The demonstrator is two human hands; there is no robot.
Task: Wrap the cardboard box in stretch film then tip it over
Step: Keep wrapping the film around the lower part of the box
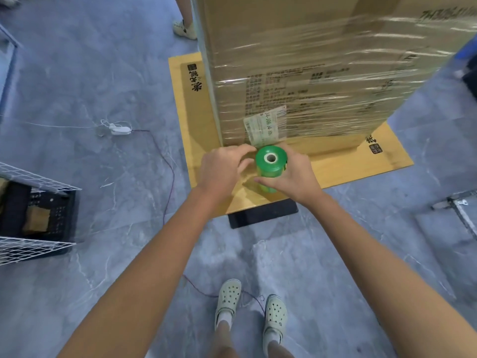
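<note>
A tall cardboard box [309,73] stands upright on a flat cardboard sheet [196,120]. Clear stretch film covers its lower and middle part. In front of the box's lower edge is a green roll of stretch film [271,164], held upright with its core hole facing up. My right hand [291,177] grips the roll from the right, its fingers curled round the side. My left hand [222,169] is at the roll's left with fingers bent toward it; whether they touch it I cannot tell.
A black crate [38,215] inside a white wire frame stands on the grey floor at left. A white plug and thin cables [118,129] lie left of the sheet. A black mat [263,213] pokes out under the sheet's near edge. Another person's foot [184,29] is behind the box.
</note>
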